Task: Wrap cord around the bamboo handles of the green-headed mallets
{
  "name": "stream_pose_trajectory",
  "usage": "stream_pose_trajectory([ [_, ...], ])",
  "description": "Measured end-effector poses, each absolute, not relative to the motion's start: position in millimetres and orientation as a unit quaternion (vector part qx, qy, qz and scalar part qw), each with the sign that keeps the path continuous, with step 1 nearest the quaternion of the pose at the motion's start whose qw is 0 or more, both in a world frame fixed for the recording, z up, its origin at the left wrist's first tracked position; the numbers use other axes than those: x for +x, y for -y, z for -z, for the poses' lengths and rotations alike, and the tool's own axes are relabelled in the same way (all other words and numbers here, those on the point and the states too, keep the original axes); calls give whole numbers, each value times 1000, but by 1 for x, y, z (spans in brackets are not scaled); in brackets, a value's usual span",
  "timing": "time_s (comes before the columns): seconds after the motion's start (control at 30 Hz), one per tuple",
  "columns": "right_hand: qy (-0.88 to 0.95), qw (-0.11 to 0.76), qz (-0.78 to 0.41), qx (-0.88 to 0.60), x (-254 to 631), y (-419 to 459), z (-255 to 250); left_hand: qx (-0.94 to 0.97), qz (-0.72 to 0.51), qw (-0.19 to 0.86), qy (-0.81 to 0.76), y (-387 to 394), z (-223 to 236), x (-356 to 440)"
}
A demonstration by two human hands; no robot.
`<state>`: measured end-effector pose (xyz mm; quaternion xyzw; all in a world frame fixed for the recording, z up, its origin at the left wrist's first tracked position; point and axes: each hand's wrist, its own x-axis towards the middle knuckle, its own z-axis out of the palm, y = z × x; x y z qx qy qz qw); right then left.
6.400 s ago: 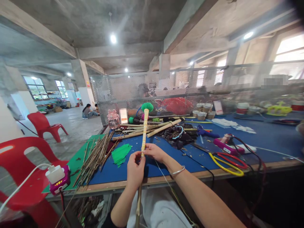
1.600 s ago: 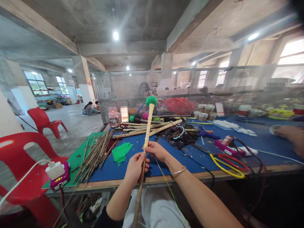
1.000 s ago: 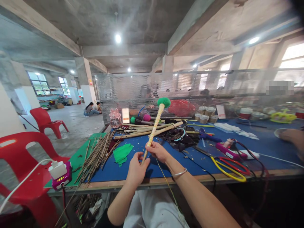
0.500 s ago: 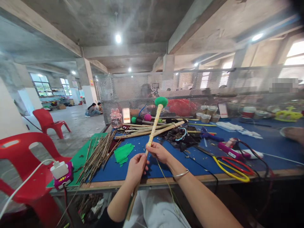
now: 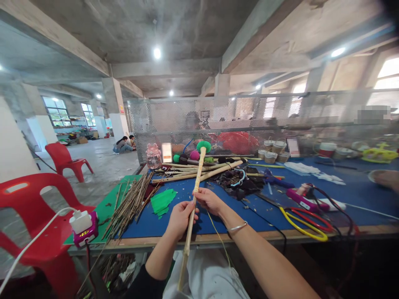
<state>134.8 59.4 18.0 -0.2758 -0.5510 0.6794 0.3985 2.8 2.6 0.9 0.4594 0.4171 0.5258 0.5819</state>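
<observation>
The stick (image 5: 198,176) slants in the air above the near edge of the table (image 5: 146,228), its green head (image 5: 203,146) at the far end and pale wrapping along its upper part. The left hand (image 5: 181,219) has its fingers curled round the stick below the wrapping; the right hand (image 5: 210,201) pinches the stick just above, thumb and fingers drawn together. A thin strand (image 5: 221,237) hangs to the right of the stick. Just left of the stick lies a green scrap (image 5: 162,201), then a heap of twigs (image 5: 131,204) farther left. Behind the stick are poles (image 5: 177,176) and a bottle (image 5: 153,158). To its right lie black cloth (image 5: 229,178) and, farther off, scissors (image 5: 282,210).
</observation>
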Motion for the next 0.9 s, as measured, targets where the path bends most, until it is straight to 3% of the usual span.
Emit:
stream_pose_trajectory([
  [0.23, 569, 410, -629, -335, 135, -66, -10, 467, -568, 501, -457, -5, 2, 10],
  [0.63, 550, 394, -685, -269, 137, -63, -13, 471, -505, 610, -388, 3, -4, -3],
  [0.9, 569, 432, -629, -307, 131, -63, -6, 493, -578, 503, -413, 3, 5, 12],
])
